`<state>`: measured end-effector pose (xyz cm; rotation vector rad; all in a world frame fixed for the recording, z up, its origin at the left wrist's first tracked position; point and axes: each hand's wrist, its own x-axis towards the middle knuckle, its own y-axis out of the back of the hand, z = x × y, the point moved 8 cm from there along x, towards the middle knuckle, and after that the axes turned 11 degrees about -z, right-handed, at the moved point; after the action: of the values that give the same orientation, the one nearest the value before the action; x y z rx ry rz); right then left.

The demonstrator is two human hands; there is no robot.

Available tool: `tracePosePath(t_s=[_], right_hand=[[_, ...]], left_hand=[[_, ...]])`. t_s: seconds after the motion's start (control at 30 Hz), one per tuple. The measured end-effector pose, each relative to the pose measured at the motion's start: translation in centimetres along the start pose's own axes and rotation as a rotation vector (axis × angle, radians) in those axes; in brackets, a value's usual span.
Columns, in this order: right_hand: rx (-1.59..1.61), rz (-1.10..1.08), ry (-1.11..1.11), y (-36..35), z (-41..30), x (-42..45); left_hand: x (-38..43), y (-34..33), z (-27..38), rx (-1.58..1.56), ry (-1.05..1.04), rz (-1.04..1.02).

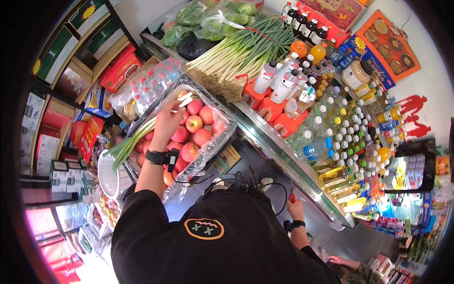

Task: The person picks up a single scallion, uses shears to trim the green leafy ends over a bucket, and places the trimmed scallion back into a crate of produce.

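My left hand (169, 119) is over a plastic-lined crate (232, 122) of red apples (194, 123). Its fingers close around a few green onions (150, 126). Their white ends poke out beyond my fingertips, without visible long roots, while the green leaves trail past my wrist over the crate's left side. Low by my right side, beside the metal counter edge, my right hand (296, 210) grips red-handled scissors (292, 197) with the blades pointing away from me. Whether the blades are parted is too small to tell.
A large pile of green onions (244, 53) with roots lies on the counter (262, 124), beside bagged vegetables (216, 21) and many bottles (330, 131). A white plastic basket (112, 174) stands left of the crate. Another person's hand (337, 260) shows at lower right.
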<state>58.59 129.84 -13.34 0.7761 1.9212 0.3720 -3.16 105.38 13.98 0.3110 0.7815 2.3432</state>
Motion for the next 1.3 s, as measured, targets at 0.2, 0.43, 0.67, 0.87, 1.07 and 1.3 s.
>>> tracePosePath(t_s=[0.2, 0.43, 0.67, 0.87, 1.07, 1.3], right_hand=[[0.242, -0.323, 0.115, 5.4, -1.7, 2.8], [-0.123, -0.24, 0.334, 12.2, -4.4, 3.9], [-0.012, -0.154, 0.291, 13.4, -1.0, 4.3], [0.095, -0.08, 0.104, 12.9, 0.7, 1.9], [0.254, -0.045, -0.069, 11.9, -4.5, -1.6], [0.23, 0.044, -0.063, 11.0, -7.3, -0.5]], left_hand=[[1.2, -10.3, 6.9, -0.044, 0.003, -0.006], [8.3, -16.7, 6.1, -0.851, 0.217, 0.15], [22.4, -18.3, 0.4, -0.1, 0.235, 0.073], [28.1, -21.7, -3.0, 0.525, 0.256, -0.111], [31.4, -25.2, -1.8, 0.881, 0.134, -0.276], [36.2, -29.1, -10.0, 1.322, -0.284, -0.607]])
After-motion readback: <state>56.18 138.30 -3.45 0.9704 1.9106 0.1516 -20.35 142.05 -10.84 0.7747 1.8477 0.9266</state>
